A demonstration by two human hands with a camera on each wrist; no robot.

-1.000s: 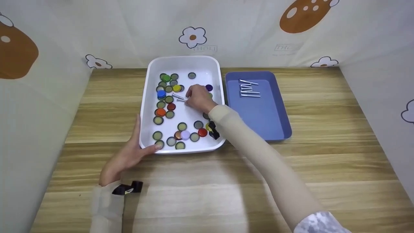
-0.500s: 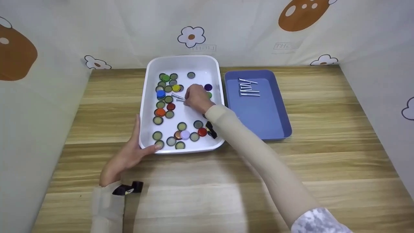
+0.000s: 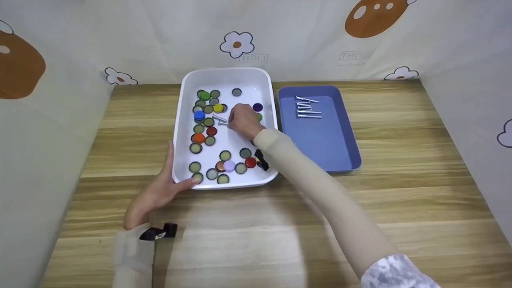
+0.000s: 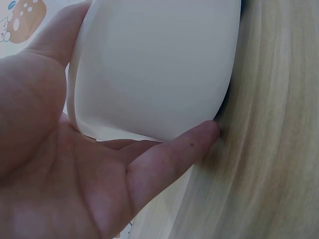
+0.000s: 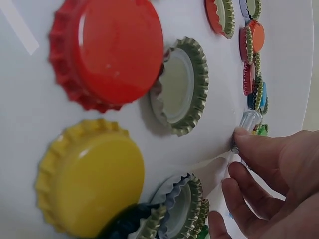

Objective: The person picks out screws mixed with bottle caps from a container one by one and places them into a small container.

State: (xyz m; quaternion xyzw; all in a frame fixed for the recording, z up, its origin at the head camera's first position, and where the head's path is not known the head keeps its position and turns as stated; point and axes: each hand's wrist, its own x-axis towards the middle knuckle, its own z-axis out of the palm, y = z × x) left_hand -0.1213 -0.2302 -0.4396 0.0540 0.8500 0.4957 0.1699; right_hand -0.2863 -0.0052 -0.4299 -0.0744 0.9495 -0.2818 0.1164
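In the head view my left hand grips the near left corner of a white tray, the thumb over its rim beside a bottle cap. The left wrist view has the fingers along the tray's outer wall. Above the tray floor, my right hand pinches a silver screw; a second silver screw lies right at its fingertips. Seen from the right wrist, thumb and forefinger close on a screw, its far end partly hidden.
Several bottle caps, such as a blue one and a red one, are scattered in the white tray. To its right stands a blue tray with several silver screws. A patterned cloth wall rises behind the wooden table.
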